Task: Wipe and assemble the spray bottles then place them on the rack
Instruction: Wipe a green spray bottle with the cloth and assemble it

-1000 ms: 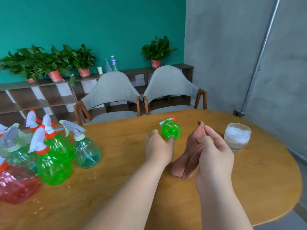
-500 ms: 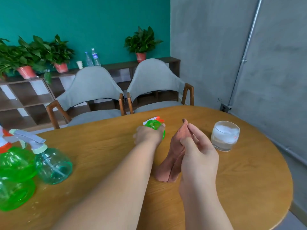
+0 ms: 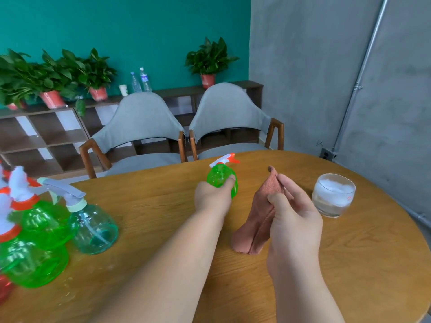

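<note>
Both hands gripping: bottle and cloth

The left hand (image 3: 211,199) is curling round a green spray bottle (image 3: 219,177) on the wooden table (image 3: 349,264); just beside it, the right hand (image 3: 295,217) is pinching a brown cloth (image 3: 258,220), its lower end resting below.

We're in what looks like an office meeting room: an oval wooden surface (image 3: 349,264), two grey armchairs (image 3: 140,117) tucked in at its far side, a low open shelf unit (image 3: 46,136) along the teal far wall carrying potted plants (image 3: 210,59) and water bottles (image 3: 144,79), and bare concrete with a metal conduit (image 3: 359,78) on the right.
</note>
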